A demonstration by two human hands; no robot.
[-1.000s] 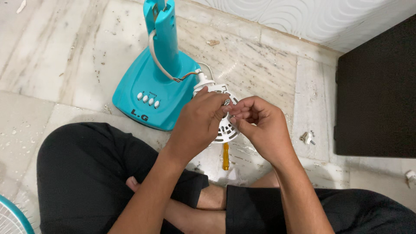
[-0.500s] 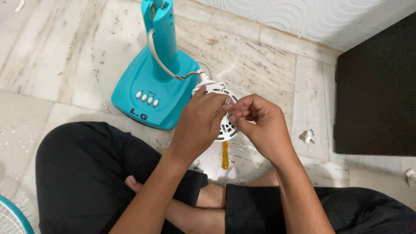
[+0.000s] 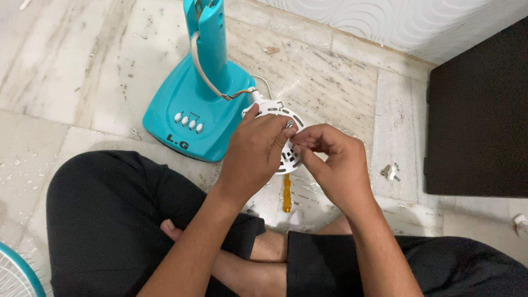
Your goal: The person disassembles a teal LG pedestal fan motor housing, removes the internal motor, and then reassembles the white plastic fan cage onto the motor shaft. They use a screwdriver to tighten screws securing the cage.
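Note:
My left hand [image 3: 256, 154] grips a round white slotted fan motor cover [image 3: 280, 110], held above the floor in front of my crossed legs. My right hand [image 3: 335, 159] pinches a small screw-like part at the cover's right edge, fingertips touching those of the left hand. A white cable [image 3: 201, 69] runs from the cover up along the teal fan stand [image 3: 195, 104], which rises from its base with a row of white buttons. A yellow-handled screwdriver [image 3: 286, 193] lies on the floor just below my hands.
Several loose screws [image 3: 389, 172] lie on the marble floor to the right. A dark cabinet [image 3: 478, 110] stands at the right edge. A teal-rimmed fan grille [image 3: 16, 275] shows at the bottom left. A white patterned wall panel [image 3: 385, 19] runs along the back.
Both hands stay on the white cover with only small finger movements. The view has shifted slightly.

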